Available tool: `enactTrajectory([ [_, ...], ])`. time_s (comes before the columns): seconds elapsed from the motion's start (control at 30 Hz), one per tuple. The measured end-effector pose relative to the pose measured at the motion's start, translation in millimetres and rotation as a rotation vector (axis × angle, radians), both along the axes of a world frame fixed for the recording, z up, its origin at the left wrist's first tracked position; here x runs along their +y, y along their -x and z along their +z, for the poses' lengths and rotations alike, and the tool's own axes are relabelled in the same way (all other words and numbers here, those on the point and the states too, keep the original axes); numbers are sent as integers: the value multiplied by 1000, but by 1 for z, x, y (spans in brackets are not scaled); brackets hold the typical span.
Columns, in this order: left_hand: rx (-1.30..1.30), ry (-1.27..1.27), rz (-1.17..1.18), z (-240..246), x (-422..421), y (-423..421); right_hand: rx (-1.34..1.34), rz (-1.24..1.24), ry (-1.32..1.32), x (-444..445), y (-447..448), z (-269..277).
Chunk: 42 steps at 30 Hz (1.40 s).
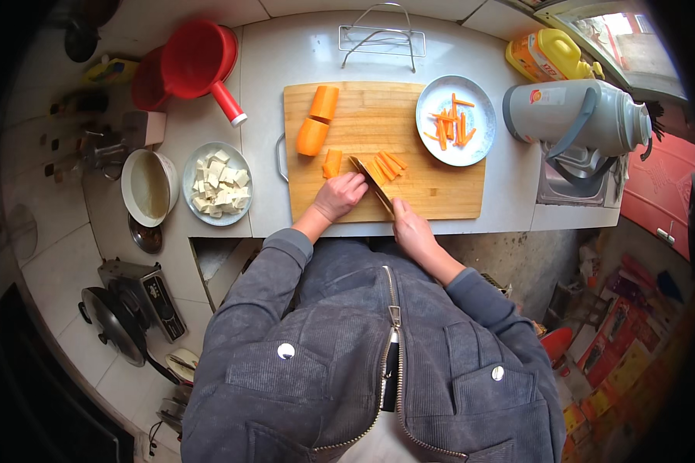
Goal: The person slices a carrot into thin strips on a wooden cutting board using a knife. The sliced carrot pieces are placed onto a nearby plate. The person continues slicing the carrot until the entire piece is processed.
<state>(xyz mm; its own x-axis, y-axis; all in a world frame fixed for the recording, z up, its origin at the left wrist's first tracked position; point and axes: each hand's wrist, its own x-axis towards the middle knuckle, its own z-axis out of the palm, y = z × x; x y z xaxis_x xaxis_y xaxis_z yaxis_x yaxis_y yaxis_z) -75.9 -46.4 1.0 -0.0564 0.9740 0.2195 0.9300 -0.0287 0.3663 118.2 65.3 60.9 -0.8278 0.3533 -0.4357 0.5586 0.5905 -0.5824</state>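
My right hand (412,230) grips the handle of a kitchen knife (374,184), whose blade rests near the middle of a wooden cutting board (452,199). Beside the blade, on its left, my left hand (341,195) has its fingers bent down; whether they pin a carrot piece is hidden. Carrot slices (332,163) lie just above that hand. Cut carrot sticks (389,164) lie right of the blade. Two thick carrot pieces (311,137) sit at the board's upper left. A plate (480,136) holding more carrot sticks (450,124) overlaps the board's upper right corner.
Left of the board are a plate of white cubes, apparently tofu (220,182), a bowl of cloudy liquid (149,188) and a red plastic ladle (194,61). A wire rack (382,41) stands behind. On the right lie a grey thermos (579,113) and a yellow jug (547,55).
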Motion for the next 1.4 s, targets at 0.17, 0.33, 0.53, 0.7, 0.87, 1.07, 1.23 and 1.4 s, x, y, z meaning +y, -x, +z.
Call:
enactTrajectory([
  [0.17, -56, -50, 57, -1, -2, -3, 81, -149, -36, -8, 2, -10],
  [0.33, -198, 154, 448, 27, -20, 4, 99, -54, 81, 8, -17, 11],
  [0.53, -268, 196, 402, 31, -19, 32, -16, 114, 76, 24, -46, 6],
  [0.7, -481, 234, 596, 11, -6, 6, -32, 4, 3, 36, -39, 1],
  [0.87, -656, 291, 690, 13, 12, -34, 39, 8, -14, 36, -41, -4],
  [1.07, -368, 141, 478, 21, 4, -15, 27, -7, -3, 34, -40, -3],
  [1.23, -42, 65, 24, 13, -8, -4, 55, -17, -32, 28, -41, -5],
  [1.4, -46, 117, -98, 5, -23, 10, 53, -21, -24, 24, -40, 0],
])
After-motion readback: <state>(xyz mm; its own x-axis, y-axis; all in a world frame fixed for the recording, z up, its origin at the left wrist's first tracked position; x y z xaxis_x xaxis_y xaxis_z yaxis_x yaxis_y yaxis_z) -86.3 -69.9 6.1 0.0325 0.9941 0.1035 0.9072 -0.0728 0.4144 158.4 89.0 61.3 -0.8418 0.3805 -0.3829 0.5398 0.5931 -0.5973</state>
